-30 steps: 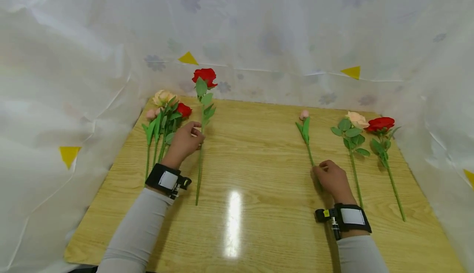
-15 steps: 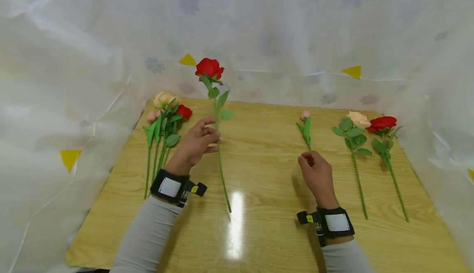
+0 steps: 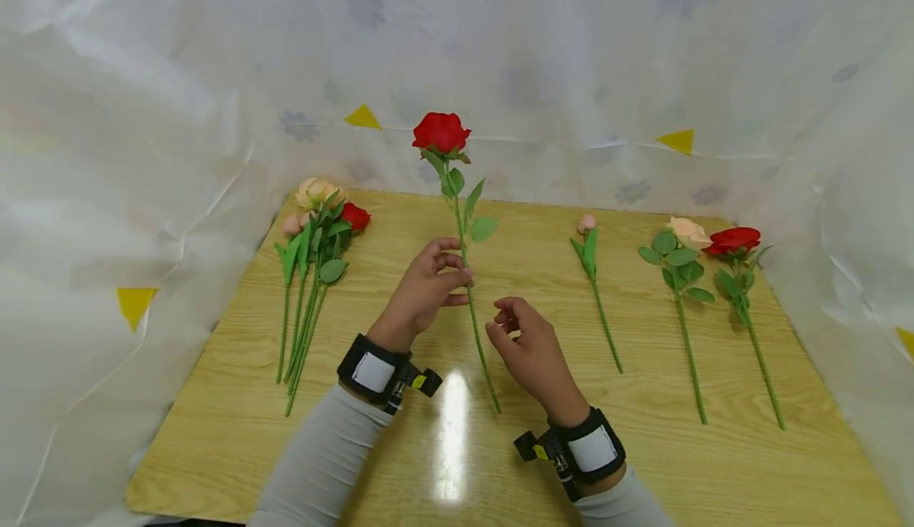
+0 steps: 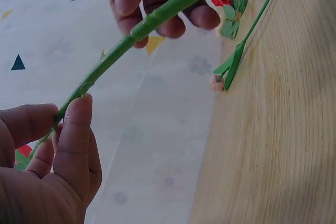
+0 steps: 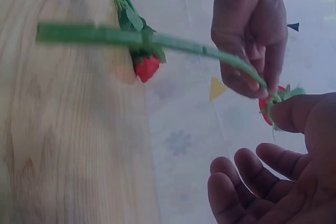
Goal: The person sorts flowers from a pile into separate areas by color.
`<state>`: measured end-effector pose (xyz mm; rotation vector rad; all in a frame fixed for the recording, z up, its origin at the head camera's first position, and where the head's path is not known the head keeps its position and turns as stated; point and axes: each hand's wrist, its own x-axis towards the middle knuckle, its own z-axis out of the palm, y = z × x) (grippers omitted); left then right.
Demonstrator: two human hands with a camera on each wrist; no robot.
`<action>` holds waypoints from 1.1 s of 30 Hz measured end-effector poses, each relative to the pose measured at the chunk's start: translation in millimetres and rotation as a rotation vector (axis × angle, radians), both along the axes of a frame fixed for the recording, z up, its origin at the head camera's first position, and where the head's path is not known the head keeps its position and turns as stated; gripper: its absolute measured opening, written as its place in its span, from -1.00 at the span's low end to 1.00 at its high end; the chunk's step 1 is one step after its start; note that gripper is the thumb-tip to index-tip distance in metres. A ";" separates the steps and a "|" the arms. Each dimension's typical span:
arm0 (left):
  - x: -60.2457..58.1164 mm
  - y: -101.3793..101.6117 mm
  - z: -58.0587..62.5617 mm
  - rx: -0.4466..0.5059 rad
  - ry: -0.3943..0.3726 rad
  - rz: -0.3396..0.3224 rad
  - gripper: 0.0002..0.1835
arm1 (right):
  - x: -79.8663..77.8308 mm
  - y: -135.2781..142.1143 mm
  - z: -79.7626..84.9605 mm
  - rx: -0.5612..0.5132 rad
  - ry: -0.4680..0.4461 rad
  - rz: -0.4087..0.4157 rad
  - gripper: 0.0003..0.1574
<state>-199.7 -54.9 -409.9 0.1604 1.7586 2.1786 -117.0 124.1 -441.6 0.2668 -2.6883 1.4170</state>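
Near the middle of the table, my left hand (image 3: 427, 285) pinches the stem of a red rose (image 3: 442, 132) between thumb and fingers. The rose is lifted and nearly upright, its bloom pointing away and its stem end hanging toward me. Just right of that stem is my right hand (image 3: 531, 348), fingers loosely bent and holding nothing. In the left wrist view the green stem (image 4: 173, 6) runs from the left fingertips past the right hand's fingers. The right wrist view shows the right thumb and fingers (image 5: 254, 177) spread apart below the stem.
At the left lies a bunch of several flowers (image 3: 314, 249), peach, pink and red. To the right, a pink tulip (image 3: 589, 249), a peach rose (image 3: 687, 233) and another red rose (image 3: 735, 241) lie separately on the wooden table (image 3: 214, 448). A pale plastic sheet (image 3: 500, 59) surrounds the table.
My left hand has carried the red rose up and rightward from beside the left bunch to mid-table. My right hand has released the pink tulip's stem and moved left toward the rose.
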 end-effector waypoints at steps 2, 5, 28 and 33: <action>1.4 4.7 0.7 0.006 -0.001 0.004 -0.58 | 1.1 -5.9 -2.1 0.004 -0.001 0.008 -0.67; 2.7 9.5 1.1 0.006 0.004 0.001 -0.61 | 3.4 -11.5 -4.0 0.021 0.018 0.010 -0.70; 7.6 8.4 -9.8 -0.182 0.051 -0.057 -0.49 | 2.8 5.1 3.5 0.121 -0.001 0.024 -0.85; 10.1 -1.8 -17.9 -0.259 0.041 -0.057 -0.47 | -1.5 45.8 8.8 0.171 -0.056 -0.046 -0.82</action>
